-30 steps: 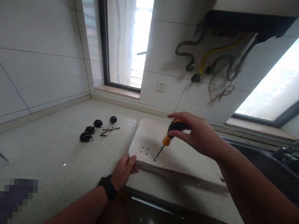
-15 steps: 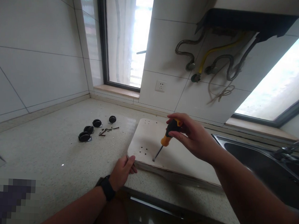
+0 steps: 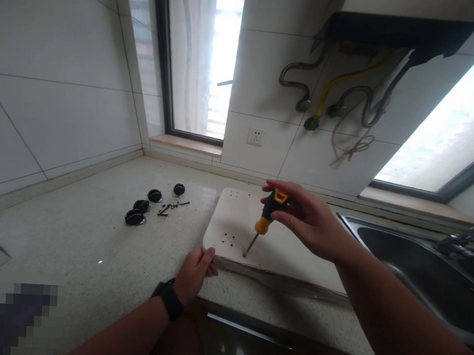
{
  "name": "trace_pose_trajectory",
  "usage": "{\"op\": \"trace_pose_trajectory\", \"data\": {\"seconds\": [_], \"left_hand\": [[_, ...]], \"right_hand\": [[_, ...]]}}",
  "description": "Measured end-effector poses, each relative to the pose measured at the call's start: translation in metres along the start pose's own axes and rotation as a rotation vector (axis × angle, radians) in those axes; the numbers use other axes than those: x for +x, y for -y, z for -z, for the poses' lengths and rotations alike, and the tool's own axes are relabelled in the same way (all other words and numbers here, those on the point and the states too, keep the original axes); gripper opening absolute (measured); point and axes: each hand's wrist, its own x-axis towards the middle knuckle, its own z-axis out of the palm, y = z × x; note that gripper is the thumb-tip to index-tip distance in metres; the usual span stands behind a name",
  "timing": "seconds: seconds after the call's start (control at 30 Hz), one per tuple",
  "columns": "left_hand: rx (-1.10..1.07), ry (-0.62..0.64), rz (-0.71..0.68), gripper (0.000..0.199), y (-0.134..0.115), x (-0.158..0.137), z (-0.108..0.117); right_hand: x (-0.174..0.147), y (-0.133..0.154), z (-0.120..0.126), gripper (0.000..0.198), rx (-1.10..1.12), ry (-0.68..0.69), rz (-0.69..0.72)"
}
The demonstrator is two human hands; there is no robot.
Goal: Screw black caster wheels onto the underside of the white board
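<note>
The right hand (image 3: 310,223) grasps the screwdriver (image 3: 262,225), slanting toward seven o'clock onto the board (image 3: 284,251); the left hand (image 3: 193,271), at eight o'clock, pinches the board's edge.

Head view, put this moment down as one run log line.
right grip: holds screwdriver, tip by near edge of white board | left grip: on board's near left corner | counter: four black casters, loose screws

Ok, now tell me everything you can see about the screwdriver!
The screwdriver has a chunky black-and-yellow handle, maybe plastic or rubber, and a thin, metal-looking shaft. It's tilted, tip down, handle leaning right. The right hand holds the handle. The tip is at the white board, near its front edge; its shape is too small to see.
</note>
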Motion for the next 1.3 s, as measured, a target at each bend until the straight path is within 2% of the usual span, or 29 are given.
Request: {"op": "trace_pose_trajectory", "data": {"seconds": [0.1,0.17,0.23,0.4,0.5,0.6,0.77,0.83,0.9,1.03,1.1,1.17,1.3], "left_hand": [[-0.007,-0.004,0.003,0.064,0.001,0.000,0.000],[-0.007,-0.006,0.004,0.063,0.002,0.000,0.000],[-0.005,-0.006,0.003,0.063,0.002,0.001,0.000],[-0.007,0.006,-0.008,0.062,0.003,0.002,0.000],[-0.008,0.005,-0.007,0.062,0.004,0.001,0.000],[-0.012,0.002,-0.004,0.062,0.005,0.001,0.000],[-0.012,0.003,-0.007,0.062,0.004,0.001,0.000],[-0.009,0.001,-0.009,0.062,0.003,0.001,-0.001],[-0.011,0.002,-0.008,0.062,0.004,0.001,0.000],[-0.013,0.009,-0.008,0.062,0.007,0.001,0.000],[-0.014,0.011,-0.007,0.062,0.008,0.002,0.001],[-0.018,0.010,-0.006,0.062,0.008,0.002,0.001],[-0.020,0.004,-0.002,0.062,0.007,0.002,0.000]], "right_hand": [[0.000,-0.002,-0.008,0.039,-0.243,-0.218,-0.001],[0.000,-0.001,-0.009,0.037,-0.369,-0.272,0.004],[-0.002,0.001,-0.007,0.040,-0.324,-0.203,0.011],[-0.006,0.001,0.000,0.059,0.107,0.070,-0.022],[-0.007,-0.003,-0.004,0.058,0.235,0.126,-0.025],[-0.006,-0.003,-0.008,0.056,0.189,0.077,-0.032],[-0.003,0.007,-0.012,0.061,-0.276,-0.136,-0.073],[-0.002,0.010,-0.012,0.059,-0.359,-0.164,-0.044],[-0.002,0.011,-0.011,0.057,-0.285,-0.112,-0.006],[-0.003,0.005,-0.006,0.057,0.115,0.074,0.033],[-0.004,0.002,-0.004,0.057,0.204,0.125,0.033],[-0.003,0.001,-0.005,0.056,0.170,0.108,0.029],[0.002,0.007,-0.013,0.049,-0.129,-0.084,0.004]]}}
